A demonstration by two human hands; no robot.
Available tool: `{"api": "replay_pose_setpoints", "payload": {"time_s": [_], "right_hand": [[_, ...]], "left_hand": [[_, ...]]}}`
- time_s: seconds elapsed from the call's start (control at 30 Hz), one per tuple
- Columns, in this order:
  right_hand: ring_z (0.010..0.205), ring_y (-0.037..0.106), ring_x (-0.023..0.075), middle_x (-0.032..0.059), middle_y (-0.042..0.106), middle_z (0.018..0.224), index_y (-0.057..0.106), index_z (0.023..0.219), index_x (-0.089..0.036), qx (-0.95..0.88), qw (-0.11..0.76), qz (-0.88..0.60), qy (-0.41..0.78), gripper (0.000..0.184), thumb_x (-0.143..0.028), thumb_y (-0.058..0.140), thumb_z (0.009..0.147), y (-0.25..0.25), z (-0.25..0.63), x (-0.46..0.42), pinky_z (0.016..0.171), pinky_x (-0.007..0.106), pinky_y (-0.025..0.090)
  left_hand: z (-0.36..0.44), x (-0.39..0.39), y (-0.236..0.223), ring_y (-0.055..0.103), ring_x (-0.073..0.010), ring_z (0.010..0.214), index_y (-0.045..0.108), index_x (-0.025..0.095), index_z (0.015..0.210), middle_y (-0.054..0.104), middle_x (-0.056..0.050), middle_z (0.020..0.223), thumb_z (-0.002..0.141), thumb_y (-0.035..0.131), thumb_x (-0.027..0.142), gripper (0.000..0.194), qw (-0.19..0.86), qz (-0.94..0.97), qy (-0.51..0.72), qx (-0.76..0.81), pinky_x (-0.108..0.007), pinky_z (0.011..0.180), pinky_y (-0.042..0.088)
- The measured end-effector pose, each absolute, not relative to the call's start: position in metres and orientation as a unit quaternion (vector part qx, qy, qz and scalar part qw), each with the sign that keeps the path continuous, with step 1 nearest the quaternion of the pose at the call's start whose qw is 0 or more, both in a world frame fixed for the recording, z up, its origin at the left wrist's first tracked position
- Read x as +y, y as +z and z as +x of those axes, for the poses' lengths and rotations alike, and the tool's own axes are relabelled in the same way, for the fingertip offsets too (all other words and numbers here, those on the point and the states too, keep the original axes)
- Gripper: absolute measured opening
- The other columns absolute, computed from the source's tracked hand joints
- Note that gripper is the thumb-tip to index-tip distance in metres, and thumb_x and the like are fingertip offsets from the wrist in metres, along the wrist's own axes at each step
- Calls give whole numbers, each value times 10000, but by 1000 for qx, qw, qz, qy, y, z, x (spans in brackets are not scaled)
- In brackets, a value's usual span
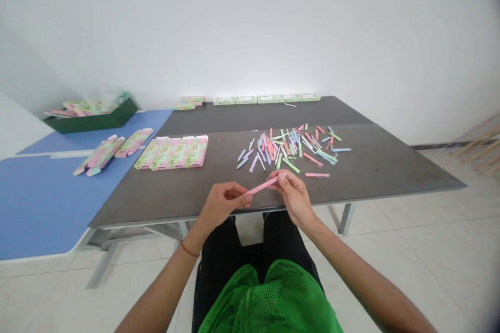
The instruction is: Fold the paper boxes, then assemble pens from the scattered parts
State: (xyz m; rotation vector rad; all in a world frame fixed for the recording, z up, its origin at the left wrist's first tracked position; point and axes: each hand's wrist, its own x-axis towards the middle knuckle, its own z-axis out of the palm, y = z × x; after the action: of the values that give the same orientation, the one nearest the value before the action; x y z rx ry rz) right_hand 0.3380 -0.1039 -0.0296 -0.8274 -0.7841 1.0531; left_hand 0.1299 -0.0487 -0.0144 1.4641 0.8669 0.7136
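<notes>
A pink pen (262,186) is stretched between my two hands, just above the front edge of the dark table. My left hand (225,202) pinches its lower left end, and my right hand (291,192) grips the upper right end, hiding that tip. Beyond the hands lies a loose pile of pen parts (269,148) in pink, green, blue and purple, with thin white refills among them. A separate pink pen piece (316,175) rests right of my right hand.
Pastel boxes (171,153) stand in a row on the left of the dark table (371,166). More flat boxes (267,99) line the back by the wall. Folded cartons (99,155) and a dark green bin (91,122) of packaging sit on the blue table (42,203).
</notes>
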Motion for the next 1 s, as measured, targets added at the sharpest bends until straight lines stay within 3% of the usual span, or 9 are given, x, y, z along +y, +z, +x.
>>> {"api": "replay_pose_setpoints", "payload": {"time_s": [0.07, 0.17, 0.27, 0.4, 0.63, 0.87, 1.0], "right_hand": [[911, 675, 182, 33, 702, 907, 697, 873, -213, -299, 730, -307, 532, 233, -437, 725, 929, -25, 334, -97, 860, 328, 575], [631, 573, 128, -33, 531, 662, 567, 772, -216, -195, 714, -194, 644, 311, -442, 650, 969, -17, 330, -87, 659, 266, 552], [417, 265, 87, -84, 287, 531, 406, 645, -216, -151, 690, -163, 689, 429, -406, 554, 1000, -13, 328, -77, 414, 190, 346], [407, 62, 91, -104, 131, 497, 267, 593, -234, -154, 676, -190, 695, 456, -352, 513, 958, -14, 325, -67, 352, 197, 181], [424, 32, 98, -101, 115, 492, 244, 587, -241, -174, 656, -223, 699, 437, -362, 502, 918, -15, 323, -65, 354, 208, 169], [473, 156, 92, -72, 260, 575, 497, 680, -198, -245, 600, -183, 739, 479, -587, 537, 956, -9, 324, -68, 424, 193, 223], [475, 189, 94, -56, 288, 572, 522, 671, -188, -260, 595, -184, 737, 473, -545, 492, 980, -6, 322, -72, 433, 194, 229]], "left_hand": [[141, -60, -18, 704, -156, 662, 743, 131, 880, 777, -67, 764, 808, 815, 393, 281, 578, 662, 306, 367, -247, 649, 548], [154, -66, -23, 629, -118, 604, 726, 137, 858, 736, -23, 702, 863, 752, 363, 227, 511, 733, 278, 353, -214, 597, 477], [157, -60, -29, 501, -81, 532, 711, 140, 793, 643, 29, 609, 875, 731, 360, 235, 475, 788, 233, 315, -194, 524, 359], [152, -51, -34, 415, -75, 520, 700, 137, 735, 544, 51, 566, 901, 698, 405, 315, 472, 813, 207, 269, -207, 510, 290], [147, -49, -36, 437, -86, 536, 730, 141, 745, 569, 37, 582, 918, 680, 420, 333, 455, 836, 183, 247, -224, 529, 280], [149, -50, -36, 483, -88, 540, 728, 148, 762, 628, 33, 611, 910, 693, 392, 288, 454, 836, 180, 249, -218, 539, 302], [147, -50, -35, 466, -85, 534, 723, 146, 756, 623, 32, 612, 921, 679, 396, 303, 459, 836, 181, 240, -218, 534, 298]]}}
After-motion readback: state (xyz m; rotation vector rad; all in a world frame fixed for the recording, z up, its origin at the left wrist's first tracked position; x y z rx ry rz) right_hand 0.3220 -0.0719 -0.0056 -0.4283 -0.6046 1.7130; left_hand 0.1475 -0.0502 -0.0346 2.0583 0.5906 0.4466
